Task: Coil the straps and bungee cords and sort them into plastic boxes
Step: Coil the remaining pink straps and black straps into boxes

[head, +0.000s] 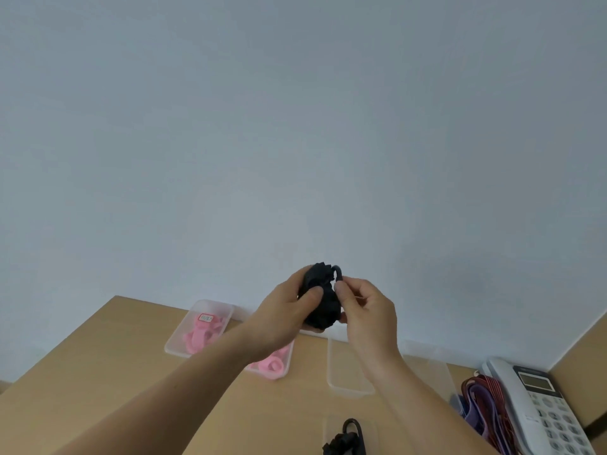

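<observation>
Both hands are raised above the wooden table (98,372), holding a bundled black bungee cord (320,297). My left hand (289,310) grips the bundle from the left, thumb across its front. My right hand (364,307) pinches the cord's black hook end at the top right of the bundle. Two clear plastic boxes hold coiled pink straps: one at the back left (200,326), one (272,362) partly hidden under my left forearm. An empty clear box (348,372) lies under my right wrist. Another black cord with a hook (348,436) sits in a clear box at the bottom edge.
A further clear box (427,369) lies at the right. Loose red and purple straps (486,408) are piled beside a white desk phone (538,405) at the right edge. A pale blue wall rises behind the table.
</observation>
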`<state>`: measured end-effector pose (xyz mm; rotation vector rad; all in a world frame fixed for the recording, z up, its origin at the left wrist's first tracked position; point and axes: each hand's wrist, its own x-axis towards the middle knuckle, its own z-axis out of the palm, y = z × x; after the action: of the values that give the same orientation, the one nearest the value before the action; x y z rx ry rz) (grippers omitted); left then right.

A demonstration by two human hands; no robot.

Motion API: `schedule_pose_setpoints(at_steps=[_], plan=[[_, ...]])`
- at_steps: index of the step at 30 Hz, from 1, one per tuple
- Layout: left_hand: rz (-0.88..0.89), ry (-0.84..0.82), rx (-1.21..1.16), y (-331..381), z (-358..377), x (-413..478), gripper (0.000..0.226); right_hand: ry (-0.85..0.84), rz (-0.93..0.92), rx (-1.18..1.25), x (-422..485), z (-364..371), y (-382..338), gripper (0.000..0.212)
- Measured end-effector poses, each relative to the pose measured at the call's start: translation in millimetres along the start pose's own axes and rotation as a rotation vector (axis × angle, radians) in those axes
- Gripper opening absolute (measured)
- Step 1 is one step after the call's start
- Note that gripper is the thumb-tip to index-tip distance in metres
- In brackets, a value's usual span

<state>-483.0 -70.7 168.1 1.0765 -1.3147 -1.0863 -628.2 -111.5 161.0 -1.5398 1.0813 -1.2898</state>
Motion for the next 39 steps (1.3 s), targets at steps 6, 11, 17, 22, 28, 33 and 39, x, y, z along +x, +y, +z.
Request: schedule_pose_setpoints(at_steps=[6, 11, 17, 22, 28, 33, 39], plan=[[-0.023, -0.032, 0.202, -23.0, 7.0, 2.1, 0.005, -0.139, 0.007, -0.323, -11.3, 6.1, 24.1, 0.021], [-0.283, -0.172, -0.346, -39.5, -1.6, 3.4, 0.032, -0.192, 0.045, -0.389, -13.7, 1.0, 42.8, 0.018], [-0.396, -0.206, -0.324, -60.7, 4.4, 7.7, 0.019, -0.146, 0.079, -0.592, -23.3, -0.4, 65.5, 0.036], [-0.543, -0.264, -0.307, -98.8, 15.3, 14.5, 0.036, -0.141, 0.096, -0.787, -35.2, -10.7, 92.8, 0.035], [-0.653, -0.132, -0.193, -139.2, 28.7, 31.6, 0.036, -0.248, 0.138, -0.774, -22.5, -34.1, 136.0, 0.058], [-0.585, 0.173, 0.239, -172.3, 39.2, 67.5, 0.021, -0.35, 0.061, -0.854, 25.9, -60.4, 176.8, 0.064], [-0.681, 0.114, 0.698, -216.8, 48.0, 105.7, 0.056, -0.573, -0.016, -0.965, 99.9, -72.1, 224.9, 0.064]])
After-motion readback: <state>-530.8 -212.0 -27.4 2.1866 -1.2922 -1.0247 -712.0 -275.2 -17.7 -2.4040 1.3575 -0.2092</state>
